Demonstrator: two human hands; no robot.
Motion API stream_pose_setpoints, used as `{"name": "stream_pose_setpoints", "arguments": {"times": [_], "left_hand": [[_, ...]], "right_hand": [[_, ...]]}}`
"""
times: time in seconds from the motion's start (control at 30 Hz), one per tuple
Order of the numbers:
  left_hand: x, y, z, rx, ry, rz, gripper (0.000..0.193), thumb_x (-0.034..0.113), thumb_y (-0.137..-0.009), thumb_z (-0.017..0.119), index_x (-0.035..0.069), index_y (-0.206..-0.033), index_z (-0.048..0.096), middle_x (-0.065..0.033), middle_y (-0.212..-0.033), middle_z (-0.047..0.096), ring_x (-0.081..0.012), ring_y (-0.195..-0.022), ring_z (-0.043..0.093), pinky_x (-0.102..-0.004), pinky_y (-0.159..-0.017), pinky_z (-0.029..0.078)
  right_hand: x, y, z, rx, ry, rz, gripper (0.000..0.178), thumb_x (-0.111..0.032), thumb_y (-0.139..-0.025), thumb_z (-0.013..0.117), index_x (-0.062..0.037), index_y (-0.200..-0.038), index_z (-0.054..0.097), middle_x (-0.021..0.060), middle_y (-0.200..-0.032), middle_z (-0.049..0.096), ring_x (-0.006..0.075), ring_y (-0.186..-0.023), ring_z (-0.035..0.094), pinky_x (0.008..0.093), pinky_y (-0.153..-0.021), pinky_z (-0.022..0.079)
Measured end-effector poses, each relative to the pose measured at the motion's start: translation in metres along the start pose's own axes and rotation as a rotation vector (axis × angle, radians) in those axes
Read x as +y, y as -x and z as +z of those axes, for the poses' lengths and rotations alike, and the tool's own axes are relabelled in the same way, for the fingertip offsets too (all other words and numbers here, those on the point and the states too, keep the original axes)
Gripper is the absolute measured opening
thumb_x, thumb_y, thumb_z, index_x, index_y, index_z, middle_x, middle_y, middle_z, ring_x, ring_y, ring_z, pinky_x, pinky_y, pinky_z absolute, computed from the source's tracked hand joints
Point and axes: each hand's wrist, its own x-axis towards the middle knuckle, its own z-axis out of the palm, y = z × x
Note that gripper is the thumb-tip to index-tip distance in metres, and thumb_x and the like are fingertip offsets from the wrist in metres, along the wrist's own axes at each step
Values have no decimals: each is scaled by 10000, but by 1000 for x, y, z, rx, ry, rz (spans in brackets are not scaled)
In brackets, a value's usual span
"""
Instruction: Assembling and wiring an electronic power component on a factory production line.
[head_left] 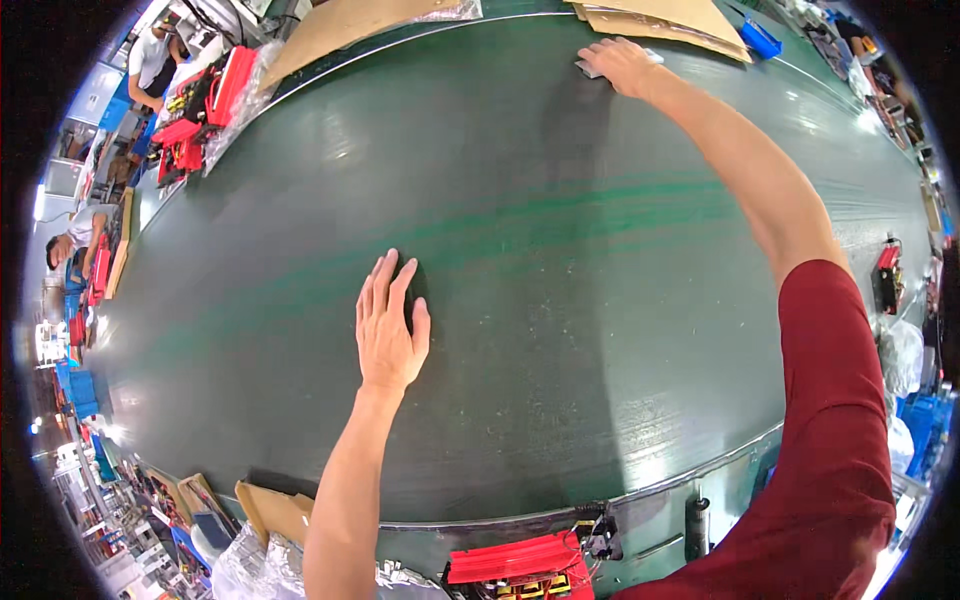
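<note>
Across the middle runs a wide dark green belt (480, 300), smooth and shiny, with brighter green streaks and small pale specks. My left hand (388, 330) is over its centre-left part with fingers stretched out, thumb apart and nothing held. At the belt's far side my right hand (620, 66), at the end of a long reach, presses down on a pale, flat, cloth-like piece (653, 56). Its fingers cover most of that piece, so only the edges show on either side.
Cardboard sheets (670, 22) lie at the far edge beside a blue tray (760, 38). Red units with wiring (205, 110) stand far left; another red unit (520, 560) is at the near edge. Near left are cardboard (272, 512) and plastic wrap. Two people work at left.
</note>
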Motion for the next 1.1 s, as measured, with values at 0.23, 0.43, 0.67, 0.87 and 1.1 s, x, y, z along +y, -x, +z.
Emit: {"name": "stream_pose_setpoints", "arguments": {"times": [0.23,0.43,0.67,0.87,1.1], "left_hand": [[-12,8,-1,-1,15,-19,484,177,-984,538,133,-1463,486,-109,-1583,409,-329,-1457,382,-466,-1197,312],[-21,14,-8,63,18,30,471,174,-982,556,138,-1448,502,-105,-1559,441,-326,-1443,400,-459,-1184,327],[-38,25,0,74,-65,55,459,152,-1020,508,113,-1475,463,-146,-1579,406,-342,-1465,368,-452,-1196,316],[8,51,-76,-184,288,15,430,309,-1017,587,-7,-1308,609,-211,-1273,659,-331,-1211,623,-404,-1062,459],[163,212,-207,-42,465,339,358,325,-992,633,3,-1135,696,-63,-1025,690,-137,-958,616,-305,-890,468]], "right_hand": [[-14,17,-16,15,-6,-215,416,-76,-767,671,-61,-1171,573,133,-1012,665,364,-910,675,471,-793,552],[-37,104,-76,75,-155,-208,299,-111,-864,626,-56,-1157,608,145,-932,661,367,-874,655,478,-777,539],[-127,270,-174,296,-1498,177,524,-105,-969,661,-98,-1460,477,75,-1121,714,122,-977,663,312,-847,546],[-212,418,-251,196,-1648,136,552,-67,-944,699,-107,-1443,468,95,-1100,677,148,-964,670,291,-809,580],[-303,543,-266,256,-1647,315,422,-135,-995,661,-25,-1366,492,144,-1071,695,193,-926,727,275,-784,596]]}}
